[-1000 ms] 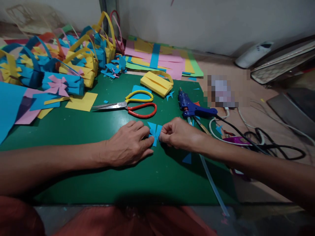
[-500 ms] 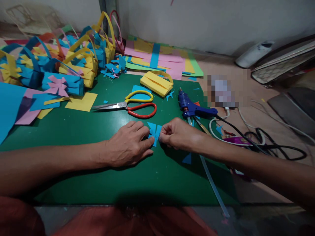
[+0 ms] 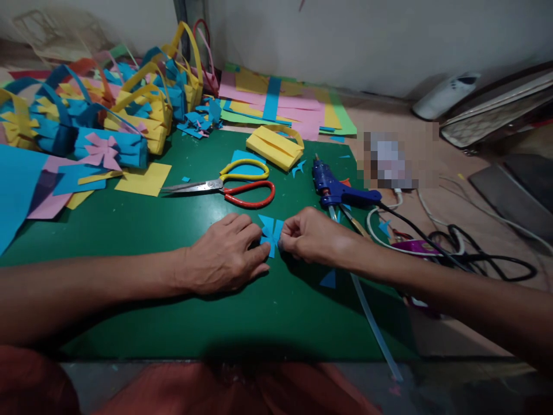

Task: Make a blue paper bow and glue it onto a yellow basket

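A small blue paper cutout (image 3: 268,225), shaped like a flower with slit petals, lies flat on the green board (image 3: 142,311). My left hand (image 3: 228,253) rests on the board, its curled fingertips pressing the cutout's left edge. From the other side my right hand (image 3: 300,235) pinches the cutout's right edge between thumb and finger; the fingertips partly hide that edge. Just beyond my hands lie scissors (image 3: 222,184) with one yellow and one red handle. A yellow folded paper bag (image 3: 275,148) with a handle sits farther back.
A blue glue gun (image 3: 332,184) lies right of my hands, its clear glue stick (image 3: 375,328) jutting toward me. Several finished paper bags (image 3: 110,150) crowd the back left. Stacked colored paper sheets (image 3: 285,104) lie at the back. Cables (image 3: 453,248) tangle at the right.
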The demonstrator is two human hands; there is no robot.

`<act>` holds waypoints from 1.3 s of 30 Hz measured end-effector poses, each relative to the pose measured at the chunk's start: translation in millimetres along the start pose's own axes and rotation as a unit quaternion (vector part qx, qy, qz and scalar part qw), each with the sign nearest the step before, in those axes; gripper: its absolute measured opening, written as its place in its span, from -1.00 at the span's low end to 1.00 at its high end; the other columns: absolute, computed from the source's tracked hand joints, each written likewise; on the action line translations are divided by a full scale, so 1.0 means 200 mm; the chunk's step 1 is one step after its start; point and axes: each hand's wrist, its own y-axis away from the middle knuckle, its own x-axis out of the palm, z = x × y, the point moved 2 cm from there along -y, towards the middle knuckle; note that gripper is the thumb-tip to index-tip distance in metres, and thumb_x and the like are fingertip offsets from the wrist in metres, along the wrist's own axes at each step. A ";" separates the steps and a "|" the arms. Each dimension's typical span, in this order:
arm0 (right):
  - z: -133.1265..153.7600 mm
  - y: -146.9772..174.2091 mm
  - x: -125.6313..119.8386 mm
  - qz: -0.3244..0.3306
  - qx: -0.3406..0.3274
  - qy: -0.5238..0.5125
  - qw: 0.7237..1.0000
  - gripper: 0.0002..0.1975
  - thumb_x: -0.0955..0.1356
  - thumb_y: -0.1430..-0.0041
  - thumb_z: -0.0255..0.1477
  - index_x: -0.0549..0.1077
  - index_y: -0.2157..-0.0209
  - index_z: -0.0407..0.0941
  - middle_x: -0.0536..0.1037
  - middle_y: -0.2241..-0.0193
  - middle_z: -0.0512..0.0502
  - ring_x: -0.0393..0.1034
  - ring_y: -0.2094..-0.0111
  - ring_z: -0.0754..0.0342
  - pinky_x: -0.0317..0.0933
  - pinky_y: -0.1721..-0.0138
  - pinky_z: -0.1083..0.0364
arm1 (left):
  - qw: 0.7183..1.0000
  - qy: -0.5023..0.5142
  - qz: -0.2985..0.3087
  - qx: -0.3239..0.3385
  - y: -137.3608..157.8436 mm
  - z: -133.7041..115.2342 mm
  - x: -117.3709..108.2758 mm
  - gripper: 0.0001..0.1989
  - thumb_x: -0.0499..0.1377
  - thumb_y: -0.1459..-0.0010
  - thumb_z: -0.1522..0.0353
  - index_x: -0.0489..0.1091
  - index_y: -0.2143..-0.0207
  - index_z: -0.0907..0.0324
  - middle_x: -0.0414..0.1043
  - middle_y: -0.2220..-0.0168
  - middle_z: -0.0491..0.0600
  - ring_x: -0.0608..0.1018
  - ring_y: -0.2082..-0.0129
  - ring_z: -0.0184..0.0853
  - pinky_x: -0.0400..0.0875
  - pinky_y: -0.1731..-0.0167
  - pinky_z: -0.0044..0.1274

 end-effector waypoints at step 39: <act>-0.05 0.15 -0.05 -0.161 -0.126 0.309 0.929 -0.75 0.18 -0.21 -0.48 0.48 0.29 -0.16 0.46 0.35 -0.16 0.33 0.36 0.04 0.01 0.43 0.12 | 0.995 -0.031 0.087 0.035 -0.04 0.04 -0.01 -0.45 -0.16 -0.24 -0.01 0.33 0.05 0.20 0.30 0.27 0.06 0.28 0.30 -0.19 0.14 0.36 -0.40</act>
